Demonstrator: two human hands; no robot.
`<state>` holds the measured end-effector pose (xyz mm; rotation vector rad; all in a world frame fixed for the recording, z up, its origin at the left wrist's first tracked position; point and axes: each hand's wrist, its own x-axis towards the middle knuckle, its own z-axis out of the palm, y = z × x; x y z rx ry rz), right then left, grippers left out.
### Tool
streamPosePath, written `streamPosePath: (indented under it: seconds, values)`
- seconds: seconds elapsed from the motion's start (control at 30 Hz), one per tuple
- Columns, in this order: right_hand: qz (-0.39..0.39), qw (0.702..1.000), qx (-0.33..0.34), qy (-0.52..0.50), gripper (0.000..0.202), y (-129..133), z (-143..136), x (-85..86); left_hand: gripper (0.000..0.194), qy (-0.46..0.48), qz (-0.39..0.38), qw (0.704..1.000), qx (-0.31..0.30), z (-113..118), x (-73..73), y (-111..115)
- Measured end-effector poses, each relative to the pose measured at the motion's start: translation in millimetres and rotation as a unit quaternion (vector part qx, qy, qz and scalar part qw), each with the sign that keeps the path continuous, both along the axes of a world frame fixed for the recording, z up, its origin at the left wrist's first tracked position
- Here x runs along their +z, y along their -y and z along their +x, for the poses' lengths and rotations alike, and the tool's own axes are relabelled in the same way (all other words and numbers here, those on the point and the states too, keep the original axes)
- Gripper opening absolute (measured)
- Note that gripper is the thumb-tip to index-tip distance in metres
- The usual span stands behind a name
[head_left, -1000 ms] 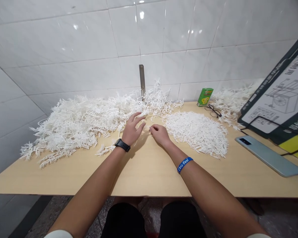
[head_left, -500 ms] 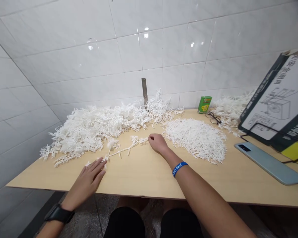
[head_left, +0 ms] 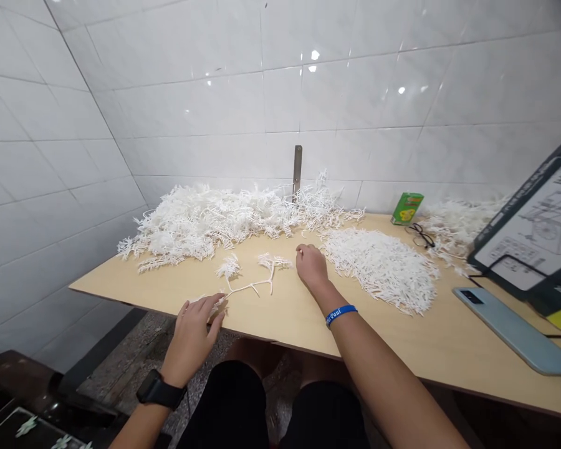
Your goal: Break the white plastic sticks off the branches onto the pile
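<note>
A thin white branched plastic sprig (head_left: 250,287) with feathery tufts lies near the table's front edge. My left hand (head_left: 194,330) rests over its left end with the fingers stretched out, covering that part. To the right of the sprig's tip, my right hand (head_left: 311,268) is closed in a pinch, apart from the sprig. Whatever may be between its fingertips is too small to make out. Just beyond and to the right of this hand lies a heap of short white bits (head_left: 383,268). A larger pile of white branched sprigs (head_left: 224,218) spreads along the wall.
A metal ruler (head_left: 298,171) stands against the tiled wall behind the pile. To the right are a green box (head_left: 406,208), eyeglasses (head_left: 419,236), more white sprigs (head_left: 465,224), a printed carton (head_left: 537,231) and a phone (head_left: 514,330). The wooden tabletop (head_left: 280,318) ends close to my knees.
The view has turned left. My right hand was at the sprig's right tip and is now apart from it. The sprig's left tuft has spread upright; my left hand stays at its left end.
</note>
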<state>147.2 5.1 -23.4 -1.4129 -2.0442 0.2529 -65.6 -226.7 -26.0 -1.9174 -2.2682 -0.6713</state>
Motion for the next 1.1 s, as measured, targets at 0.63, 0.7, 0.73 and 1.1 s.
streamPosePath:
  seconds: [0.63,0.7,0.73,1.1]
  values:
    - [-0.075,0.954,0.217,0.19,0.057,26.5,-42.2,-5.0,0.038,0.16,-0.163,0.971,-0.073,85.5,1.1,22.2]
    - [-0.075,0.955,0.214,0.193,0.056,26.8,-43.4,-5.8,0.04,0.285,-0.136,0.946,-0.068,92.5,-14.5,30.4]
    - [-0.073,0.955,0.213,0.194,0.055,26.7,-43.8,-6.4,0.042,0.354,-0.114,0.926,-0.06,95.4,-22.4,33.4]
    - [-0.059,0.962,0.181,0.195,0.049,26.4,-47.8,-9.5,0.058,0.788,-0.104,0.606,0.007,125.6,-54.2,50.3]
